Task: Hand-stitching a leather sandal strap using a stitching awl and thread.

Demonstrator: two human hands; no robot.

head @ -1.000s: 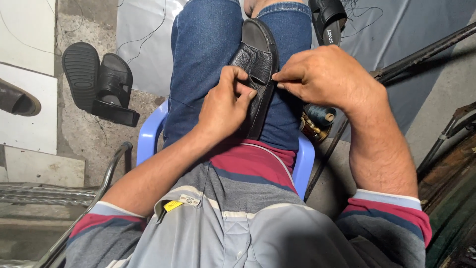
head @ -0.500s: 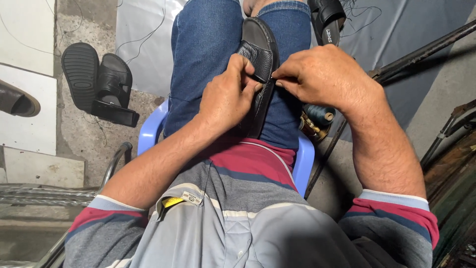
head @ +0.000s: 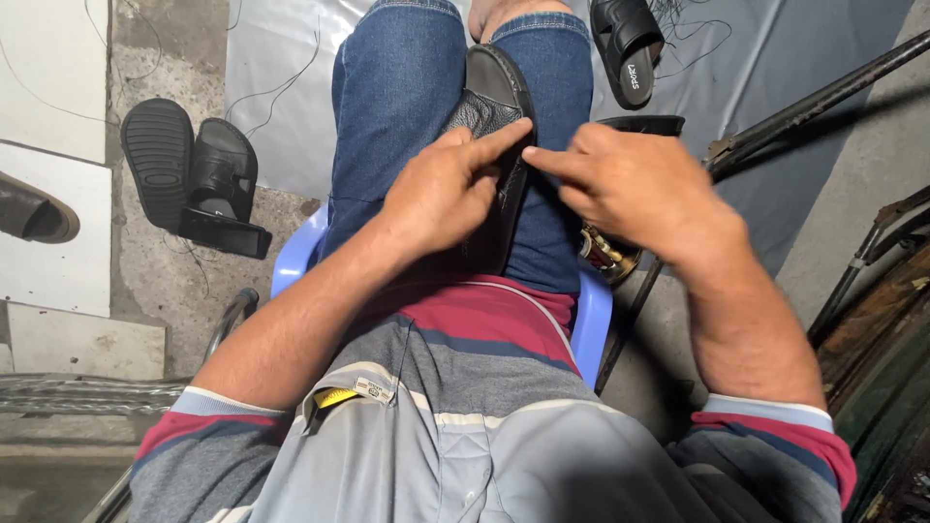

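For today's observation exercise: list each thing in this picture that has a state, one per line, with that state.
Black sandal: lying along the lap, between the knees.
Left hand: resting on the sandal, forefinger stretched onto its edge.
Right hand: fingers open, forefinger pointing at the sandal's edge.
Pair of sandals: on the floor; one sole up.
Blue chair: sat upon.

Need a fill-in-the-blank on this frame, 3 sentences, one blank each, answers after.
1. The left hand presses on a black ____ held between the knees.
2. The person sits on a plastic chair coloured ____.
3. The right hand points its index finger toward the ____ hand.

Missing words: sandal; blue; left
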